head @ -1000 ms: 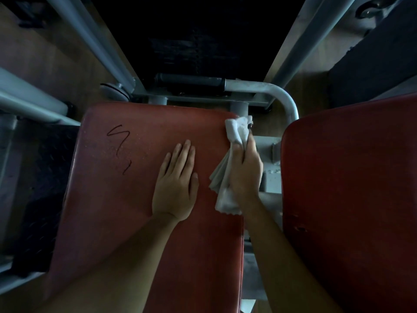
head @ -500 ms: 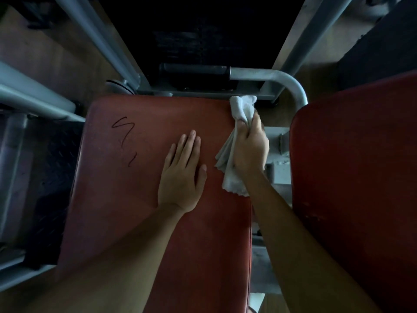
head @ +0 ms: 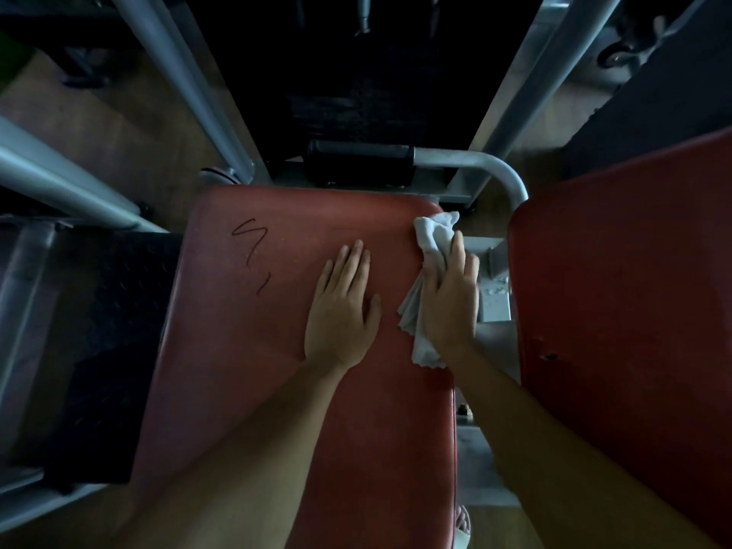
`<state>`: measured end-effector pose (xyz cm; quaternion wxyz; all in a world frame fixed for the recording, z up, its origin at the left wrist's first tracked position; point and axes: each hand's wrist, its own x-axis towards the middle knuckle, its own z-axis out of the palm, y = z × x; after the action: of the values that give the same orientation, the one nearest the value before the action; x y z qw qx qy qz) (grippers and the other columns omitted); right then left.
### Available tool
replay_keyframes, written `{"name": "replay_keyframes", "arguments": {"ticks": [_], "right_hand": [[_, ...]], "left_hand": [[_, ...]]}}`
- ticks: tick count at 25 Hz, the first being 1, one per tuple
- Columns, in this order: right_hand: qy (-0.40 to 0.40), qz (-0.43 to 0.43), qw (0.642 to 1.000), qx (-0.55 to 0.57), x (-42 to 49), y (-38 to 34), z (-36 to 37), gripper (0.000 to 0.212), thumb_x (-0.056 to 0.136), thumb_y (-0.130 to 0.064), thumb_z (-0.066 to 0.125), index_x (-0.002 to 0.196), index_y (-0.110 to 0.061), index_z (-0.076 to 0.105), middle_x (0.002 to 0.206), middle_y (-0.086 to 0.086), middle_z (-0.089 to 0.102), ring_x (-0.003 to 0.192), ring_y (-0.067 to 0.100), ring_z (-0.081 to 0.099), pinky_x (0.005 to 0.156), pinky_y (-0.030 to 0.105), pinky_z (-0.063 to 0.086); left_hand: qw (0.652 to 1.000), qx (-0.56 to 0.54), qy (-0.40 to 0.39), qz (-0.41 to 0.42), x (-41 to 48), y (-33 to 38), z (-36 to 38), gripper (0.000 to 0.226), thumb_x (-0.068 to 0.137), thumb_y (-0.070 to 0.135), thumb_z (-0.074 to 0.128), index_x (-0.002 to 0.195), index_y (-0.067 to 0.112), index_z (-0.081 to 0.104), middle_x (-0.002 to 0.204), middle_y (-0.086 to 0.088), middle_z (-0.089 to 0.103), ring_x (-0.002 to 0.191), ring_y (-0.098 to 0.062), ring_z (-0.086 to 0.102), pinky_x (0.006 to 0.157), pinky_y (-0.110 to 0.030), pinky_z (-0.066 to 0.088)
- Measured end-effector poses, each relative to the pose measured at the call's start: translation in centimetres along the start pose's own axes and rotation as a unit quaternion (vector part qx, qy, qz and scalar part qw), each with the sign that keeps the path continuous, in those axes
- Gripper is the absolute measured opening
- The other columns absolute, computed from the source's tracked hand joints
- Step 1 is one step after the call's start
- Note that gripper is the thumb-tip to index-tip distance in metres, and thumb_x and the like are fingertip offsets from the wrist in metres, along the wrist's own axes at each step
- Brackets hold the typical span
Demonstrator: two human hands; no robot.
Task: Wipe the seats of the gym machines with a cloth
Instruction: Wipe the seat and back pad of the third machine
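A red padded seat (head: 253, 350) fills the middle of the head view, with a black scribble (head: 253, 251) near its far left. My left hand (head: 340, 311) lies flat on the pad, fingers straight. My right hand (head: 449, 299) holds a white cloth (head: 433, 231) against the seat's far right edge, its fingers curled over the bunched fabric. Part of the cloth hangs out below the palm.
A second red pad (head: 626, 311) stands close on the right. A grey tube handle with a black grip (head: 360, 156) runs behind the seat. Grey frame bars (head: 178, 85) slope on both sides. A black tread plate (head: 107, 350) lies left; wooden floor beyond.
My right hand slid forward with the cloth along the seat's right edge, then drew back a little. My left hand stayed flat on the pad.
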<state>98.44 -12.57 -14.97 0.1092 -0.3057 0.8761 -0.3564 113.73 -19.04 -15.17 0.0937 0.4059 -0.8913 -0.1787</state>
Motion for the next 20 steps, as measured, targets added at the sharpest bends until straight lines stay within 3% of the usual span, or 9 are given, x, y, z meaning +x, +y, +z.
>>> {"name": "replay_keyframes", "arguments": {"ticks": [4, 6, 8, 10, 13, 16, 20], "right_hand": [[0.015, -0.059, 0.996, -0.066, 0.1, -1.0, 0.0, 0.048, 0.103, -0.025, 0.054, 0.149, -0.012, 0.044, 0.134, 0.010, 0.057, 0.109, 0.029, 0.053, 0.093, 0.030, 0.040], [0.006, -0.084, 0.993, -0.087, 0.7, -1.3, 0.3, 0.048, 0.101, -0.019, 0.056, 0.147, -0.013, 0.046, 0.138, 0.007, 0.056, 0.112, 0.029, 0.052, 0.098, 0.038, 0.044], [-0.002, -0.104, 0.991, -0.088, 1.5, -1.4, 0.6, 0.046, 0.100, -0.019, 0.056, 0.145, -0.013, 0.049, 0.142, 0.006, 0.055, 0.120, 0.030, 0.051, 0.101, 0.046, 0.045], [-0.019, -0.133, 0.986, -0.097, 2.4, -1.7, 1.2, 0.045, 0.102, -0.024, 0.054, 0.146, -0.014, 0.049, 0.144, 0.005, 0.054, 0.130, 0.029, 0.049, 0.104, 0.048, 0.043], [-0.062, -0.167, 0.978, -0.106, 4.3, -2.5, 2.0, 0.043, 0.106, -0.025, 0.048, 0.148, -0.016, 0.047, 0.146, 0.004, 0.053, 0.137, 0.024, 0.044, 0.113, 0.041, 0.031], [-0.098, -0.208, 0.969, -0.091, 6.4, -3.6, 2.8, 0.041, 0.105, -0.021, 0.047, 0.145, -0.010, 0.050, 0.142, 0.008, 0.057, 0.136, 0.020, 0.045, 0.116, 0.033, 0.027], [-0.148, -0.221, 0.960, -0.091, 8.0, -5.6, 4.4, 0.046, 0.105, -0.027, 0.046, 0.148, -0.011, 0.047, 0.144, 0.007, 0.055, 0.138, 0.022, 0.044, 0.119, 0.036, 0.028]], "left_hand": [[0.990, -0.137, -0.016, 0.000, -0.4, -0.6, -2.0, 0.058, 0.102, 0.024, 0.046, 0.156, 0.014, 0.029, 0.166, 0.003, 0.021, 0.154, -0.007, 0.006, 0.125, -0.041, 0.015], [0.988, -0.146, 0.047, -0.031, -1.3, -2.0, -3.5, 0.053, 0.102, 0.023, 0.049, 0.153, 0.016, 0.038, 0.161, 0.003, 0.033, 0.152, -0.009, 0.019, 0.122, -0.044, 0.023], [0.983, -0.082, 0.136, -0.093, -2.9, -4.7, -4.5, 0.053, 0.098, 0.028, 0.052, 0.149, 0.014, 0.044, 0.157, -0.001, 0.040, 0.148, -0.018, 0.030, 0.118, -0.049, 0.028], [0.970, -0.014, 0.162, -0.180, -4.4, -7.8, -5.2, 0.064, 0.095, 0.043, 0.050, 0.150, 0.013, 0.040, 0.159, -0.007, 0.035, 0.148, -0.026, 0.029, 0.120, -0.053, 0.023], [0.953, 0.024, 0.117, -0.279, -5.4, -9.8, -5.2, 0.092, 0.089, 0.066, 0.042, 0.156, 0.007, 0.023, 0.165, -0.012, 0.020, 0.153, -0.029, 0.016, 0.123, -0.054, 0.015], [0.942, 0.029, 0.093, -0.322, -4.9, -8.9, -5.0, 0.111, 0.082, 0.080, 0.041, 0.157, 0.003, 0.013, 0.167, -0.015, 0.008, 0.155, -0.027, 0.006, 0.124, -0.054, 0.012], [0.940, 0.060, 0.075, -0.326, -5.0, -8.6, -5.0, 0.128, 0.072, 0.091, 0.040, 0.157, -0.001, 0.011, 0.166, -0.019, 0.003, 0.155, -0.029, 0.003, 0.124, -0.055, 0.010]]}}
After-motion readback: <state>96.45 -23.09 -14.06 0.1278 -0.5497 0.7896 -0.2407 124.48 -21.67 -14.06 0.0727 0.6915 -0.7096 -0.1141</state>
